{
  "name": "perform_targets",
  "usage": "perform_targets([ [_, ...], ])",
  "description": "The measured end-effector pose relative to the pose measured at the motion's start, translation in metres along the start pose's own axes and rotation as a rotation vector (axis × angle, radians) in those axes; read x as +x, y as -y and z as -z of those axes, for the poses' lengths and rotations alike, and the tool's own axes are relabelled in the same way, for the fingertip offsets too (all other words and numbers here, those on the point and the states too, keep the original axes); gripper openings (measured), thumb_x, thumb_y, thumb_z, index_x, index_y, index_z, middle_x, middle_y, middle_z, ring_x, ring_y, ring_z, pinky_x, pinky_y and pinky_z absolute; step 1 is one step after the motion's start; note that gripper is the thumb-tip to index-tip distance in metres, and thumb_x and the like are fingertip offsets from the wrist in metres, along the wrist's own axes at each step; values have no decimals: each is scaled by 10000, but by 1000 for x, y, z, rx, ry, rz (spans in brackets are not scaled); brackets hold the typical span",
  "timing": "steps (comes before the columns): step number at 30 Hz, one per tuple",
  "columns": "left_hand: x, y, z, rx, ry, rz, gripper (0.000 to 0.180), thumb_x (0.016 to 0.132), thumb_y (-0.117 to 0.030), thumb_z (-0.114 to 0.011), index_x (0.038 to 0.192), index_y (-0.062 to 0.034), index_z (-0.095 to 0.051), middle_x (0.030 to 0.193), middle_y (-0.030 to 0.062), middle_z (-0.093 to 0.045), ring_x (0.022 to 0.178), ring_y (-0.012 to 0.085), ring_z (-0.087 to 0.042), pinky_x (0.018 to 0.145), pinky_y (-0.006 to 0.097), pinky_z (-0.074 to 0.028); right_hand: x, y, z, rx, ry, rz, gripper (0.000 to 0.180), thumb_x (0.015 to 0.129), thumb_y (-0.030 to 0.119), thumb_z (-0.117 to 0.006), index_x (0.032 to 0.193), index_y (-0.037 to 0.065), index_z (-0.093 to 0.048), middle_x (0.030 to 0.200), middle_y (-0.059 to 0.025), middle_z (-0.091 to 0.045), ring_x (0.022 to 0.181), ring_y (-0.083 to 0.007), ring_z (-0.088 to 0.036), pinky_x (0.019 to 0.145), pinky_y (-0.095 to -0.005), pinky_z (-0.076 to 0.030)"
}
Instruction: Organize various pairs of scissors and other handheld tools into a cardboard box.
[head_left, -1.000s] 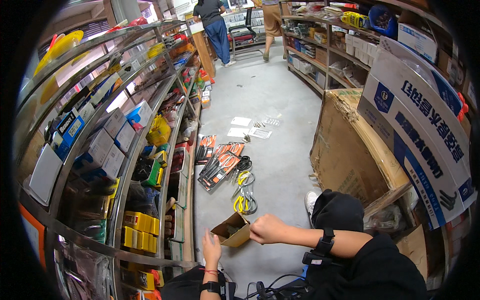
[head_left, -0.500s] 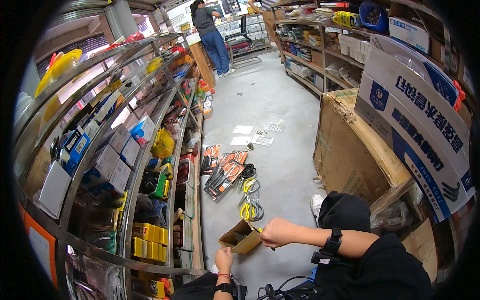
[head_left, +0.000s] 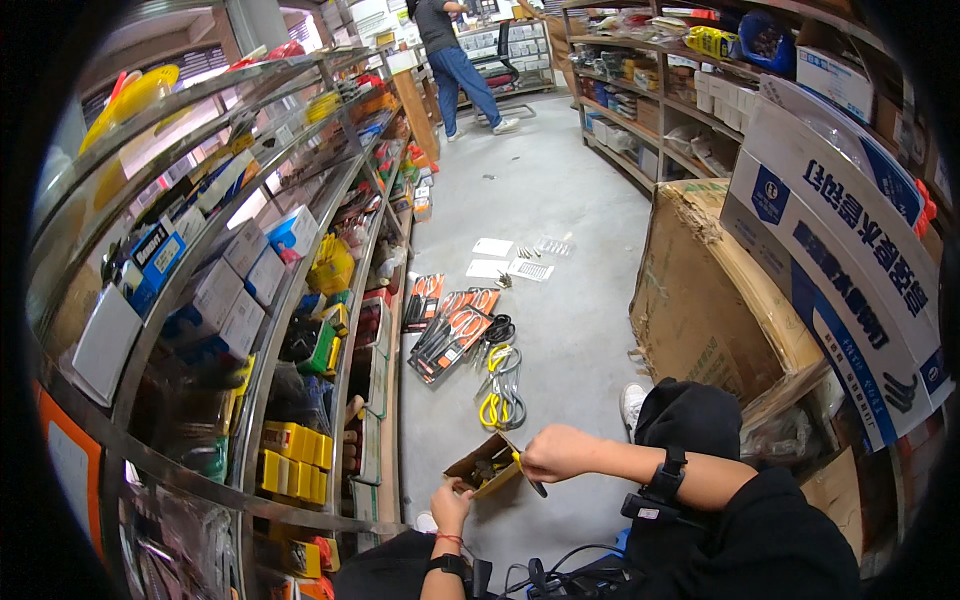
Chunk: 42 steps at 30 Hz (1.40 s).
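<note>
A small open cardboard box [head_left: 497, 483] stands tilted on the floor in front of me, with dark and yellowish items inside that are too small to tell apart. My left hand [head_left: 452, 507] is closed at the box's near left edge, its fingertips on the cardboard. Just beyond the box's right side, my right hand [head_left: 556, 454] is closed round a slim yellow-and-black tool [head_left: 538, 488]; its kind is not clear, as the fist covers its middle. Past the box lie yellow-handled scissors [head_left: 491, 410] and black-handled scissors [head_left: 499, 328], next to carded orange-handled scissors [head_left: 460, 335].
Metal shelving [head_left: 345, 220] packed with boxed goods runs along my left. On the right stand a large worn carton [head_left: 690, 290] and a printed white-and-blue cardboard sheet [head_left: 800, 220]. White cards [head_left: 492, 247] and small metal pieces lie farther along the floor. A person [head_left: 450, 70] stands at the back.
My left hand has moved up to the box's edge. The box has tipped so more of its inside shows. The tool in my right hand has turned. The far person has stepped right.
</note>
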<state>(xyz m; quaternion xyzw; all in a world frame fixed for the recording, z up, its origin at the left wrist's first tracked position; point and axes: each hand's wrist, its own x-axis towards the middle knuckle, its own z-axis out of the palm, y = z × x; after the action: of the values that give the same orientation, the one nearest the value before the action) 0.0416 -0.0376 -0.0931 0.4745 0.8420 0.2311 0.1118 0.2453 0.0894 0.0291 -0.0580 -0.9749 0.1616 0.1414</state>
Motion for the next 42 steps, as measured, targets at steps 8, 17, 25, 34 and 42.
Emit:
perform_targets([
  [8,7,0,-1,-180,0,-75,477,550,-88,-619,990,-64,-436,869,159,-525,818,333,-483,679,388,-399,6,5,32,55,26,24,163,639,156,-518,537,42,-460,490,-120,-453,467,-294,-467,425,-364,-371],
  [17,0,-3,2,-176,66,83,505,541,-80,-670,968,-112,-402,860,132,-500,798,305,-500,674,359,-416,21,9,31,-37,11,76,150,624,62,-521,522,20,-419,478,-96,-419,442,-267,-436,420,-344,-358],
  [25,-9,-15,6,-157,113,128,515,529,-69,-675,947,-89,-374,834,148,-498,789,321,-489,667,366,-405,43,17,34,-284,226,292,155,659,111,-520,559,45,-421,536,-69,-438,510,-232,-474,483,-324,-397],
  [34,-10,-14,3,-122,112,125,512,517,-58,-677,921,-120,-369,862,125,-465,755,308,-510,629,365,-431,70,9,-6,-443,498,470,84,614,123,-480,571,53,-462,553,-61,-488,555,-217,-508,512,-314,-423],
  [42,-15,-11,1,-171,57,86,511,503,-39,-674,899,-115,-360,862,132,-457,747,318,-507,623,373,-432,85,6,-59,-542,390,621,108,583,130,-509,482,94,-503,502,-60,-517,475,-202,-533,418,-301,-414],
])
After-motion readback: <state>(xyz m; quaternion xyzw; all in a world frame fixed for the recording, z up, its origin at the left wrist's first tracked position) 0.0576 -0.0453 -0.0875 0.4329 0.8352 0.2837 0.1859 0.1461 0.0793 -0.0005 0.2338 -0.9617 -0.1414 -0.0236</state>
